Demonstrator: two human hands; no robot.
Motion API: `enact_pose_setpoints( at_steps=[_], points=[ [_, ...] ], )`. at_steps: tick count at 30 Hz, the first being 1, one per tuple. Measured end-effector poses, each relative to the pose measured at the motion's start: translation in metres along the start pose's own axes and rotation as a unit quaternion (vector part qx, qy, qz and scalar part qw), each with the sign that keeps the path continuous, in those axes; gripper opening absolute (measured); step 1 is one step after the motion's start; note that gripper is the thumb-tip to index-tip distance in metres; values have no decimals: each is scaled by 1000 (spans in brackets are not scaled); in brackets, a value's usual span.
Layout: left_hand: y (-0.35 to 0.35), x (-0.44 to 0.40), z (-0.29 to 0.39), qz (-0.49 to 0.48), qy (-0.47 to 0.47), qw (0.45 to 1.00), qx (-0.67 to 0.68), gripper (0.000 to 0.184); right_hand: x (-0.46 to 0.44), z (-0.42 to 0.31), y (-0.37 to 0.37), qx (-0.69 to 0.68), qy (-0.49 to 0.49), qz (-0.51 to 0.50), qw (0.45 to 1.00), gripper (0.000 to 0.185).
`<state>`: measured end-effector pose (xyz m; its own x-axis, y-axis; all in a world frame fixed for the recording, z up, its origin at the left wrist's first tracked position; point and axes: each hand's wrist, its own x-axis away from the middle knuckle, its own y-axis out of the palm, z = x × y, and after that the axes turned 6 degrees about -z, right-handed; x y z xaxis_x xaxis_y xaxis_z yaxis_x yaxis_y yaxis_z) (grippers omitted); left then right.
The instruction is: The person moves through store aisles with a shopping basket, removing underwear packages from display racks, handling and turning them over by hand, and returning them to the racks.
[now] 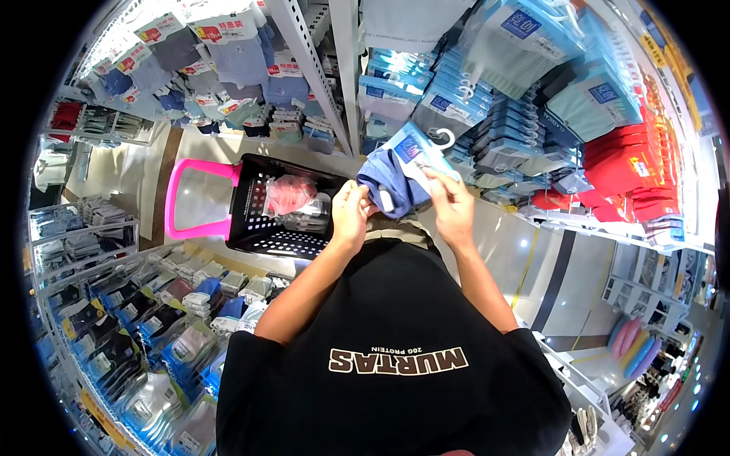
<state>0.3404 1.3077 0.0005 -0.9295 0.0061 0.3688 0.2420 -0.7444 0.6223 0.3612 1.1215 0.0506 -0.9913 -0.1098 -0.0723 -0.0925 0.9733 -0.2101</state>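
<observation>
In front of my waist, both hands hold a folded blue garment (389, 181), probably underwear, with a blue-and-white card (417, 152) and a white hook at its top. My left hand (351, 213) pinches the cloth at its left side. My right hand (450, 204) grips the right edge near the card, its fingers closed. A small white label shows on the cloth between my hands. Just left of my left hand stands a black shopping basket (247, 205) with a pink handle (173, 199). Inside lie a pink pack (290, 194) and a clear pack with greyish contents (310, 216).
Hanging packs with blue cards (456, 102) fill the rack ahead, with red packs (635, 163) at the right. Grey garments (236, 61) hang at upper left. A bin of packed socks (144, 327) is at lower left. Tiled floor (502, 243) shows on the right.
</observation>
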Motion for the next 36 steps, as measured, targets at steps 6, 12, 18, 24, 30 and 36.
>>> enact_pose_setpoints(
  at_steps=[6,12,18,24,30,36],
  points=[
    [-13,-5,-16,-34,-23,999,-15,14,-14,13,-19,-114,-18,58,992,34],
    [-22,-10,-26,-30,-118,986,-114,12,-51,20,-49,-43,-23,99,994,46],
    [-19,-7,-24,-90,-131,976,-150,15,-86,15,-74,95,-12,24,995,34],
    [-19,-4,-23,-101,-130,974,-159,16,-101,30,-68,46,12,50,998,38],
    [-27,-3,-23,-79,-142,974,-155,17,-98,62,-71,42,-14,96,994,43],
    [-24,-3,-24,-95,-151,970,-168,17,-90,46,-79,257,-78,156,951,53]
  ],
)
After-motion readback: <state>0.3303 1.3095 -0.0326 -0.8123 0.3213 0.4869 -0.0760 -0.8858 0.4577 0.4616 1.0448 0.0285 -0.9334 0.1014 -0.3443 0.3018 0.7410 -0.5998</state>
